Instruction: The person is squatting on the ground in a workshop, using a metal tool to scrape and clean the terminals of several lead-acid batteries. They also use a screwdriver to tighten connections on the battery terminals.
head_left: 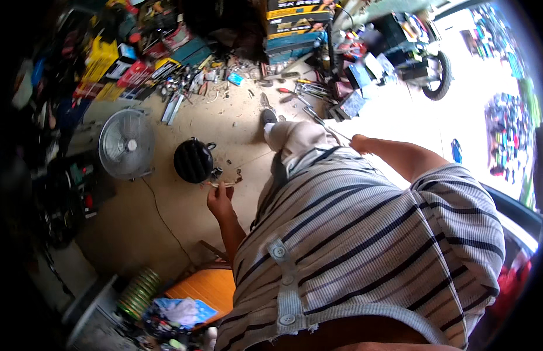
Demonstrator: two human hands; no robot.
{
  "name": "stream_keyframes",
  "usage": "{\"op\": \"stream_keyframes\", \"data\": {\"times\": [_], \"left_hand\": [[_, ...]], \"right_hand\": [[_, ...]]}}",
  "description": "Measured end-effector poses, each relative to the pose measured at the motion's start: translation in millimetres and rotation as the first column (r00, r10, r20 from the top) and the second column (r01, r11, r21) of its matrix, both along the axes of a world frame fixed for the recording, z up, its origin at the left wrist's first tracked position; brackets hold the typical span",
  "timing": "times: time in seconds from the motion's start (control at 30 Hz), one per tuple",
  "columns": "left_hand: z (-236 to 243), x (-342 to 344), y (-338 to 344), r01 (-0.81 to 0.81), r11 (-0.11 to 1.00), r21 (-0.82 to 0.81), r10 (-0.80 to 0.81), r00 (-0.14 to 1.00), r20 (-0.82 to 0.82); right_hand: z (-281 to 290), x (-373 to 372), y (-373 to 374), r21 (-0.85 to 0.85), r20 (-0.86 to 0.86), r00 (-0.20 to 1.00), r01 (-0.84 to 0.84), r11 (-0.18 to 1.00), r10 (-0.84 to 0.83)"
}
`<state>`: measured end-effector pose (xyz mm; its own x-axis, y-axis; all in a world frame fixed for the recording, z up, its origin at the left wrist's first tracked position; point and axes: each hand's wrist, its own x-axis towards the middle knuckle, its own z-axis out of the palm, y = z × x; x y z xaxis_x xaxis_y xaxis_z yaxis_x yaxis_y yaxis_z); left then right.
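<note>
My left hand (221,202) is closed on a short, thin, pale piece (229,184), perhaps wire, with a brownish bit at its far end. Its exact kind is too small to tell. Just beyond that hand, a black round ribbed object (193,159), like a padded stool, stands on the floor with small dark bits beside it. Near my knee, my right hand (360,144) is wrapped round the end of a long, thin metal tool (325,124). This tool slants away to the left toward scattered hand tools; its kind is unclear.
A round floor fan (127,144) stands at left, its cord (158,212) trailing over the floor. Hand tools (311,89) and loose parts litter the far floor below stacked boxes (297,29). A wheel (439,76) is at far right, an orange-brown wooden seat (204,289) at lower left.
</note>
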<state>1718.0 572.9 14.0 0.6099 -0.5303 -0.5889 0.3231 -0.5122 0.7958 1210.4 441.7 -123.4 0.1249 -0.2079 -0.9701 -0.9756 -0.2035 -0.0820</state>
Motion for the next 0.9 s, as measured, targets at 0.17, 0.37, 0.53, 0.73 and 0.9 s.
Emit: {"op": "stream_keyframes", "data": {"times": [0.17,0.37,0.53,0.73,0.9], "left_hand": [[22,46,-118,0.200,0.979,-0.038,-0.202,0.977,-0.071],[23,60,-218,0.426,0.899,0.104,-0.433,0.900,0.059],[21,79,-264,0.706,0.703,0.084,-0.707,0.707,-0.025],[24,100,-342,0.867,0.496,-0.059,-0.868,0.491,-0.078],[75,124,-409,0.919,0.363,-0.152,-0.924,0.335,-0.186]], "right_hand": [[0,42,-31,-0.113,0.155,0.967,0.220,0.969,-0.202],[28,80,-81,-0.103,0.158,0.716,0.697,0.710,-0.680],[60,140,-131,-0.180,0.366,0.661,0.741,0.647,-0.655],[111,256,-198,-0.466,0.652,0.755,0.471,0.749,-0.069],[200,394,-259,-0.567,0.728,0.684,0.565,0.599,0.044]]}}
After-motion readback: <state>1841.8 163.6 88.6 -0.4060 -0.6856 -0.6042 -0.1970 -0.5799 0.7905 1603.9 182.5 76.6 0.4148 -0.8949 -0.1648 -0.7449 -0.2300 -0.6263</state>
